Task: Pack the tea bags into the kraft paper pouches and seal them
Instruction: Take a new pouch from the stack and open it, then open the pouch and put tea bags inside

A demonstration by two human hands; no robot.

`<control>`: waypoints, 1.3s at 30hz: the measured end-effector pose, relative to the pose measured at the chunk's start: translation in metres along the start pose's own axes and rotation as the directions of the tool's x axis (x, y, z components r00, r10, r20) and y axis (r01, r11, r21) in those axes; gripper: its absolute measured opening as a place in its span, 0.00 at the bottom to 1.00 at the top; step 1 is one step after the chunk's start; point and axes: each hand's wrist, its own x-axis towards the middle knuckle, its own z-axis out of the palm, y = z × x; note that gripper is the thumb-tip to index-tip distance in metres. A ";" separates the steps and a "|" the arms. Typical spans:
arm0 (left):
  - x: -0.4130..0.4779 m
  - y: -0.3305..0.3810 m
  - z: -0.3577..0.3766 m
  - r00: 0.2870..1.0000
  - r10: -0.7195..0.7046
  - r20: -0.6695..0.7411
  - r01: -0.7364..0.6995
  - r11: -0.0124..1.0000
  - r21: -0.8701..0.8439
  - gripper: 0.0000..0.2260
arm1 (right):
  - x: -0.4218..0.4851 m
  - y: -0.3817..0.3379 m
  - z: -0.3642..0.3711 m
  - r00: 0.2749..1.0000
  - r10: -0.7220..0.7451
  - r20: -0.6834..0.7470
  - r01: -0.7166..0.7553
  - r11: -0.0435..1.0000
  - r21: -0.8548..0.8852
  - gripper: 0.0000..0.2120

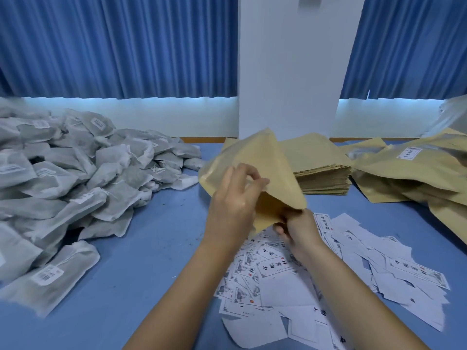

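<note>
Centrally, both hands are holding one kraft paper pouch (265,168) above the blue table (151,248) — left hand (232,198) pinching its edge, right hand (294,229) gripping its lower corner. Tea bags (75,173) are lying piled at left.

The flat kraft paper pouch (265,157) is tan, like the stacked kraft pouches (323,170). Grey-white mesh tea bags (75,178) carry white tags (47,275); white paper labels (275,267) show black characters and red seals on the blue table top (151,248).
</note>
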 end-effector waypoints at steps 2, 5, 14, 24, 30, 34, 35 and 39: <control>0.000 -0.005 0.002 0.993 -0.108 0.047 0.114 0.984 -0.139 0.17 | -0.006 -0.008 0.007 0.999 -0.028 -0.015 0.028 0.999 0.022 0.13; 0.001 -0.033 -0.012 0.957 -0.215 0.194 0.275 0.884 -0.377 0.13 | -0.014 -0.020 0.022 0.996 -0.076 -0.054 0.080 0.992 0.094 0.12; -0.045 -0.174 -0.084 0.521 -0.846 0.116 0.451 0.388 0.804 0.32 | -0.027 -0.016 0.079 0.997 -0.024 -0.068 0.036 0.982 0.185 0.13; -0.083 -0.175 -0.063 0.466 -0.733 0.496 0.309 0.660 0.685 0.22 | -0.024 -0.002 0.083 0.994 -0.011 -0.106 0.030 0.983 0.179 0.12; -0.101 -0.140 -0.045 0.461 -0.657 0.596 0.330 0.751 0.572 0.23 | -0.021 0.000 0.079 0.987 -0.008 -0.158 0.041 0.977 0.209 0.12; -0.105 -0.134 -0.041 0.630 -0.538 0.561 0.140 0.788 0.599 0.18 | -0.024 0.001 0.082 0.987 -0.086 -0.137 0.114 0.972 0.208 0.11; -0.105 -0.133 -0.040 0.646 -0.513 0.565 0.110 0.796 0.596 0.17 | -0.024 0.000 0.083 0.986 -0.106 -0.129 0.131 0.971 0.201 0.11; -0.105 -0.129 -0.044 0.664 -0.472 0.580 0.104 0.826 0.553 0.16 | -0.024 -0.001 0.082 0.981 -0.162 -0.111 0.182 0.962 0.204 0.13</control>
